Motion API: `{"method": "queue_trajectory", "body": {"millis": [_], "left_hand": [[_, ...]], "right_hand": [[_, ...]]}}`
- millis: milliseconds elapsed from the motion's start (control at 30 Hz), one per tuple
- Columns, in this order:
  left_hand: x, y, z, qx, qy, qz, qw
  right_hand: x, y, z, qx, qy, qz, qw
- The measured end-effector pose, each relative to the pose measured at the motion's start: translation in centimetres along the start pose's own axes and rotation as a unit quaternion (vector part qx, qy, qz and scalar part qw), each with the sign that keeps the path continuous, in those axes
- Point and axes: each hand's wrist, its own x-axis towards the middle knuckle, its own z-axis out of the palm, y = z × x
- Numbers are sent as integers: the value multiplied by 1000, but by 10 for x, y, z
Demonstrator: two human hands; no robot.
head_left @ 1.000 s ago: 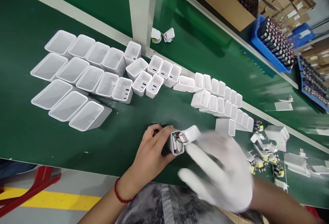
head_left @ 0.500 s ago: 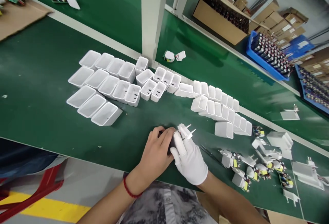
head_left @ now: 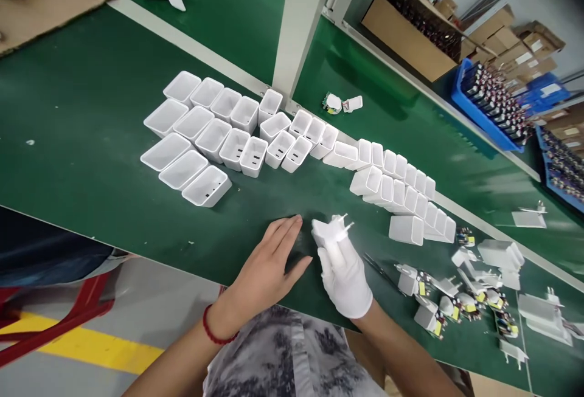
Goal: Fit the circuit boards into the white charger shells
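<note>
My right hand (head_left: pixel 344 278), in a white glove, is closed around a white plug adapter (head_left: pixel 325 233) whose two metal pins point to the upper right. Its wider white part faces my left hand, and my fingers cover some of it. Bare and just left of it, my left hand (head_left: pixel 269 266) has its fingers stretched out and the thumb apart, low over the green table (head_left: pixel 114 220). Nothing shows in its grasp. A dark thin tool like tweezers (head_left: pixel 384 274) lies right of the glove.
Open white plastic cases (head_left: pixel 207 187) stand in rows ahead on the left, with more cases (head_left: pixel 365 181) ahead on the right. Circuit boards with white plug parts (head_left: pixel 426 318) lie on the right. A pale post (head_left: pixel 303 26) rises behind; blue trays (head_left: pixel 488 108) stand farther back.
My left hand has come off what both hands held and moved slightly left, its fingers straightening. The dark piece between the hands no longer shows. The plug adapter stays in my right hand. The view has shifted.
</note>
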Motion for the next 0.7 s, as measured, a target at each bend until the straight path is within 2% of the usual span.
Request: {"method": "queue_trajectory", "body": {"millis": [67,133,267,333,467,533,600,700], "left_hand": [[1,0,1,7,9,5,1000],[2,0,1,12,10,2,1000],[3,1,0,12,7,6,1000],[4,1,0,14,7,8,1000],[6,0,0,24,-1,4,1000],[6,-1,0,28,-5,4,1000],[6,0,0,31,-4,6,1000],[6,1,-1,36,-8,10,999]], "right_hand": [[1,-1,6,12,-26,-4,1000],[5,-2,-3,23,-42,3,999],[12,-7,-28,32,17,12,999],[12,-8,-20,30,26,8,999],[8,-6,10,41,-39,26,998],[8,-3,9,95,-50,31,994],[8,0,-3,176,-29,49,983],[7,6,-21,299,64,126,944]]}}
